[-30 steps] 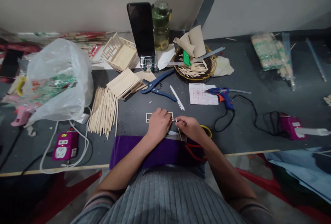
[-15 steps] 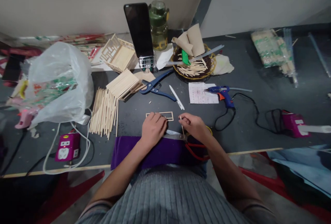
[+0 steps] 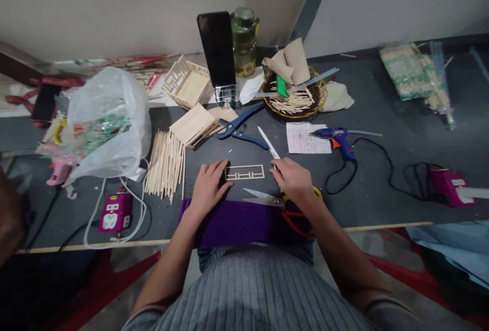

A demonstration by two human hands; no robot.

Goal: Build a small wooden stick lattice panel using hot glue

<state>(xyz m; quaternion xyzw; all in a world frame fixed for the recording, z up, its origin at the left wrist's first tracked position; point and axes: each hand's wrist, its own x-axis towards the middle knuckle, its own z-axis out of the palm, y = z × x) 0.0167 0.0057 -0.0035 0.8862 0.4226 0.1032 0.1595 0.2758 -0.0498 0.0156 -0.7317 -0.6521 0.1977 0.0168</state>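
A small rectangular frame of thin wooden sticks point(image 3: 244, 173), with short crosspieces inside, lies flat on the dark table. My left hand point(image 3: 208, 188) rests at its left end, thumb and fingers apart. To the right of the frame, my right hand point(image 3: 293, 181) is closed in a pinch on a small wooden stick point(image 3: 274, 167), mostly covered by the fingers. Its fingers overlap the lower end of a white pen point(image 3: 268, 141). Below the frame, scissors point(image 3: 280, 202) with red and yellow handles lie partly over purple cloth point(image 3: 237, 224).
Blue cutters point(image 3: 242, 130), loose sticks point(image 3: 166, 163) and a wooden stick box point(image 3: 194, 125) lie ahead. A basket of cut sticks point(image 3: 294, 102), a phone point(image 3: 217, 48) and a bottle point(image 3: 244, 46) stand behind. A blue glue gun point(image 3: 338, 140) with its cord lies right.
My left hand has drawn back left off the frame and spread, uncovering the crosspieces. My right hand has moved slightly forward, over the pen's end. The view has shifted a little.
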